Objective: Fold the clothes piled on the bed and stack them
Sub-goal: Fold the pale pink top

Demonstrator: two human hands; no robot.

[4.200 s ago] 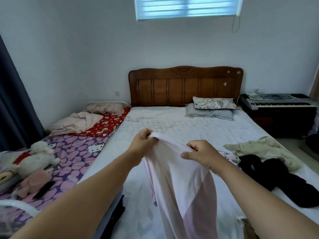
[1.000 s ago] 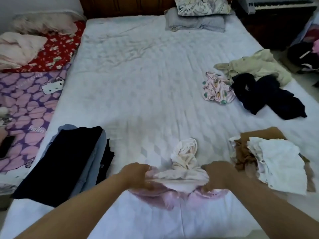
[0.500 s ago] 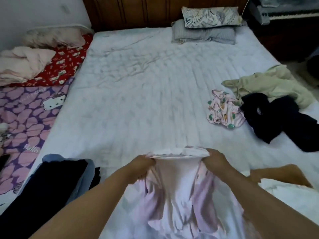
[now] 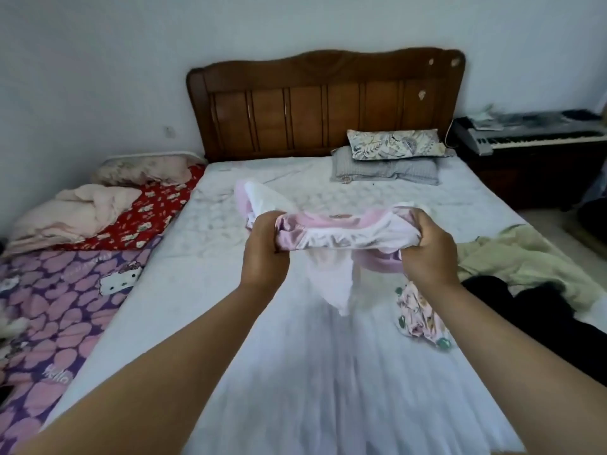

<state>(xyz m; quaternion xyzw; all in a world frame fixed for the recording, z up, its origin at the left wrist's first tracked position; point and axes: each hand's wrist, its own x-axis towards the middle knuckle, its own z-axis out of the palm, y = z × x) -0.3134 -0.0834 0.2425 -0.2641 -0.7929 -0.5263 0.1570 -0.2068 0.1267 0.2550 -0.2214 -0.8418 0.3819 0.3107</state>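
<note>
Both grips (image 4: 265, 239) (image 4: 427, 244) bunch pink garment (image 4: 341, 236), long axis left-right.

Pink-and-white garment (image 4: 341, 236); red floral sheet (image 4: 144, 208); black clothes (image 4: 538, 310).

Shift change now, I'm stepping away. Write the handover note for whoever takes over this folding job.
Left hand and right hand both grip the bunched pink and white garment, held up above the white bed.
Unfolded, to the right: floral piece, green garment, black clothes.
Done: no folded stack in view.
Left: fold the held garment, then those three, and stack.
</note>
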